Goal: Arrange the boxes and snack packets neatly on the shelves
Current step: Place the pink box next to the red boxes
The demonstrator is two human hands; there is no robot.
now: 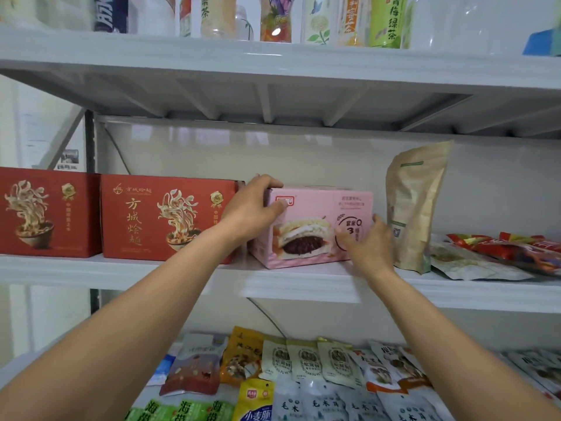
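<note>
Your left hand (253,208) grips the pink rectangular cardboard box (318,205) at its top-left corner; your right hand (368,246) clasps its lower-right edge; probably light, stiff; hold corners, not panels.

Middle shelf (151,273), from left of frame: two noodle boxes (164,217) side by side, bread box (321,208) just right of them, upright pouch (416,208) next, flat packets (485,256) piled far right. Bottles (273,16) stand on the upper shelf (273,60). Snack packets (303,375) lie in rows at bottom of frame.
</note>
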